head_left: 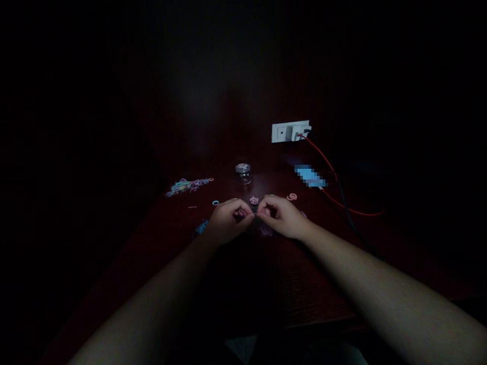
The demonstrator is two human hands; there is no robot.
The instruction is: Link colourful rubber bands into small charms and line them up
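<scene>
My left hand [231, 219] and my right hand [279, 215] meet over the table, thumbs and forefingers pinched, fingertips almost touching. Whatever thin, small thing is between them is too tiny to make out. Just beyond the fingertips lies a pink bunch of small elastic hair ties [254, 201]. A purple heap of elastics [267, 230] sits beneath my right hand, partly covered by it. Beside my left wrist is a blue pile of elastics [200, 228], and a single blue ring [215, 203] lies farther off. Peach-coloured rings [292, 196] rest past my right hand.
A mixed-colour heap of elastics [186, 186] spreads at the back left. A clear lidded jar [242, 172] stands at the back middle. On the right, a blurred-out phone [310, 175] is joined by a red cable [361, 213] to a wall socket [281, 132]. The surroundings are very dark.
</scene>
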